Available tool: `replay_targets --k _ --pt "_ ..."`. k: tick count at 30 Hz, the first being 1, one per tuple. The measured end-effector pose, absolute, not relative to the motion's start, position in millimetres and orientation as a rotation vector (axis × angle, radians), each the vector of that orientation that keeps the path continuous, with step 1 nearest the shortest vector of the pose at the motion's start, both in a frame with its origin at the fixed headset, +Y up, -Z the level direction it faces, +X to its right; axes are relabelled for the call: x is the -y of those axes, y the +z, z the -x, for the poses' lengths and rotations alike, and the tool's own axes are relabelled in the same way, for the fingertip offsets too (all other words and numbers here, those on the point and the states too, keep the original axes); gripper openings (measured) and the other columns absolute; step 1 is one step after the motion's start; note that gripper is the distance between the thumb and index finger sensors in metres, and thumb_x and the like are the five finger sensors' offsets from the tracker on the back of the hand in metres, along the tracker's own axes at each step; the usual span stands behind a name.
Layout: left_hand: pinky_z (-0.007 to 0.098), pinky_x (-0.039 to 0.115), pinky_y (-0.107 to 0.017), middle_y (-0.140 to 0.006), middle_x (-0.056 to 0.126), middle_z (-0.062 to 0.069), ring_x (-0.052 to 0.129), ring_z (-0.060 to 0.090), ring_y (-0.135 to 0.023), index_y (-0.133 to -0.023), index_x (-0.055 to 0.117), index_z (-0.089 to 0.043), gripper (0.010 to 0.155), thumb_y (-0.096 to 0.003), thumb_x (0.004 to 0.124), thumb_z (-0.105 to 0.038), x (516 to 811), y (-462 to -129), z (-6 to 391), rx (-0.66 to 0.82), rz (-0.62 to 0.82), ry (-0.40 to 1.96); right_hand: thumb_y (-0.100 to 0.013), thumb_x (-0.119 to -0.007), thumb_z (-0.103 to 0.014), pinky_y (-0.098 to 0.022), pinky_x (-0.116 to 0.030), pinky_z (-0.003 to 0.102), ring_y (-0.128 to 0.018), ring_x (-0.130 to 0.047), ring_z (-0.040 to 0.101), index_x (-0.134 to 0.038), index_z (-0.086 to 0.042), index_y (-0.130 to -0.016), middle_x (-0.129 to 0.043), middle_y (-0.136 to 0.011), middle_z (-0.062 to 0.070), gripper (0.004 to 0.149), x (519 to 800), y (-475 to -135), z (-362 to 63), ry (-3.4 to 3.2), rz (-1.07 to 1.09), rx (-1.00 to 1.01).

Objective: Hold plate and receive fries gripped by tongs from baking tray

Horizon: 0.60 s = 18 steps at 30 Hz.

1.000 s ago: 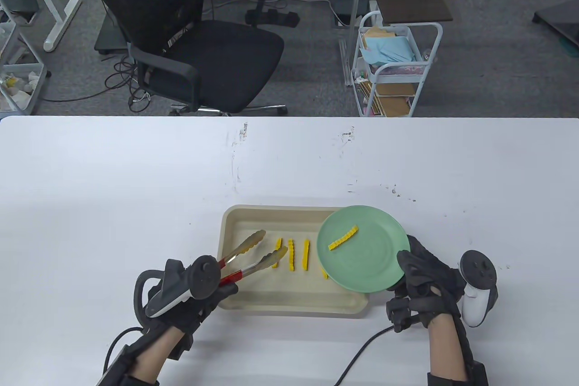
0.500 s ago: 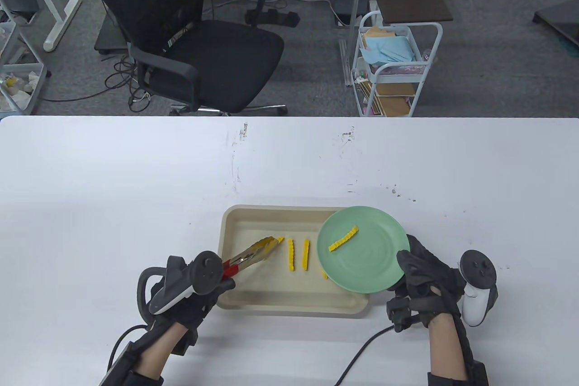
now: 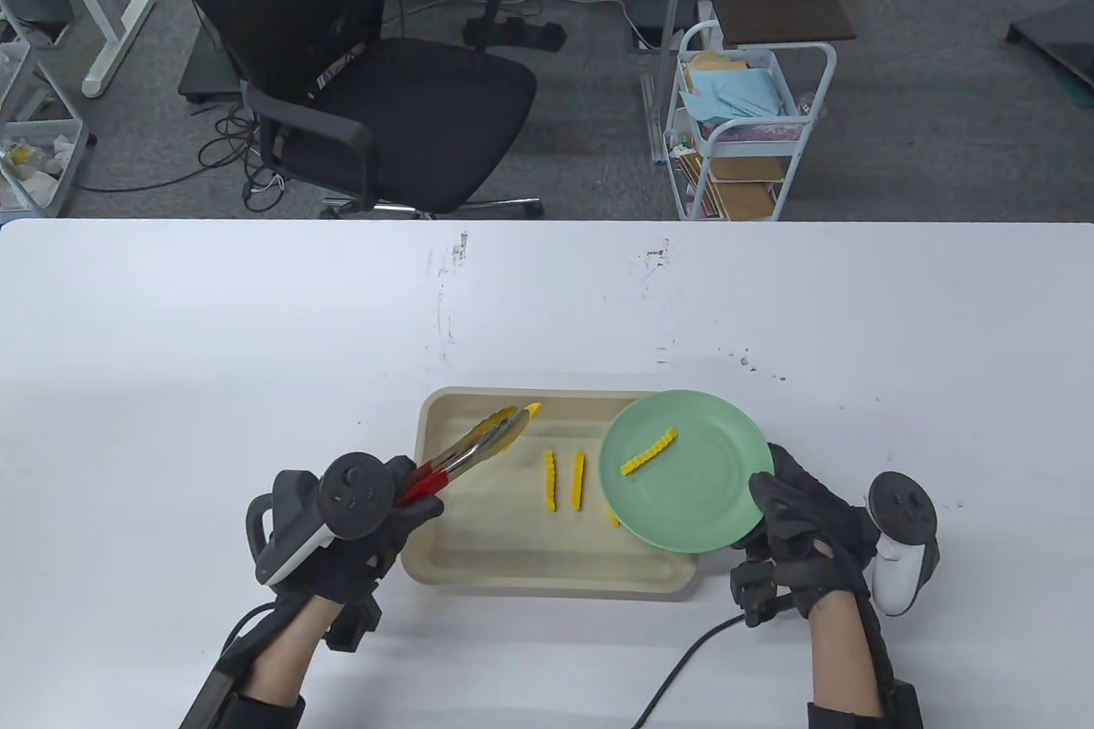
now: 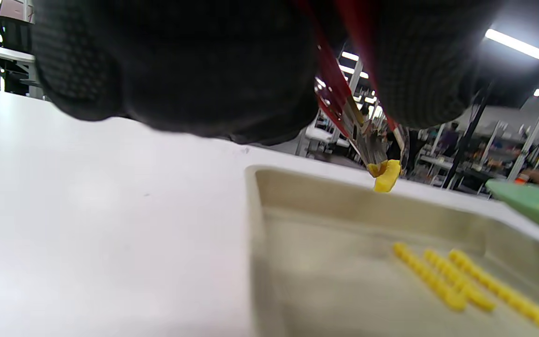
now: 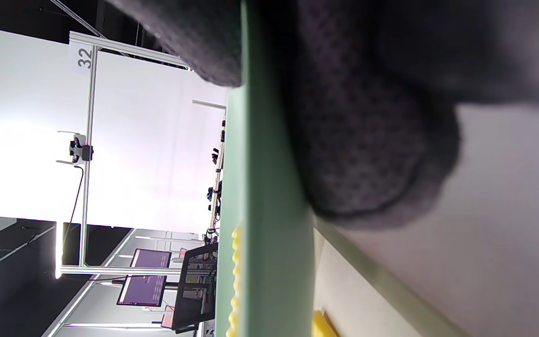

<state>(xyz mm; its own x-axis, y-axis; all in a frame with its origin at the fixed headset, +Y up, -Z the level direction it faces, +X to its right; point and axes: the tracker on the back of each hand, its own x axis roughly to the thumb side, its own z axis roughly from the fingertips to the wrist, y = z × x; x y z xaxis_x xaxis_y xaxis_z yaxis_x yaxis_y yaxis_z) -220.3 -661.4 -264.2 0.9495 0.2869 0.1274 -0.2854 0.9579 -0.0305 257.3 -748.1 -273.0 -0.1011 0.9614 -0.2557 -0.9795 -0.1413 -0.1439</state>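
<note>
Overhead table view, low wrist views, all sharing tray (image 3: 547, 579)

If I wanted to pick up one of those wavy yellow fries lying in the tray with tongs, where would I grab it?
Pinch it at mid-length, across its narrow width, coming straight down from above. The two fries lie flat and parallel on the baking tray floor, with a gap between them for a tong tip. The tongs in the left hand already carry one fry.

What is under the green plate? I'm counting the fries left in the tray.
Under the plate sits the tray's right end, and one fry pokes out from beneath its left edge. Whatever else lies below is covered.
</note>
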Motion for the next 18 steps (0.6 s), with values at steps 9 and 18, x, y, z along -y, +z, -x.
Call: replay_targets --k 9,18 --pt "0.049 0.086 -0.042 -0.056 0.103 -0.002 0.099 0.007 -0.018 -0.098 0.079 -0.017 0.066 -0.0483 0.084 -0.061 655 -260 167 0.279 -0.033 0.410 -0.045 -0.077 -0.023 -0.004 -0.092 0.033 -0.015 -0.107 0.029 -0.059 -0.001 -0.094 -0.086 -0.069 0.022 0.056 751 -274 -256 1.653 0.320 -0.094" --pt "0.050 0.085 -0.043 -0.057 0.103 -0.002 0.099 0.007 -0.018 -0.099 0.078 -0.017 0.067 -0.0481 0.084 -0.061 670 -268 132 0.309 0.013 0.280 -0.045 -0.077 -0.023 -0.005 -0.092 0.033 -0.015 -0.107 0.029 -0.060 -0.002 -0.094 -0.087 -0.069 0.021 0.055 751 -276 -256 1.654 0.310 -0.097"
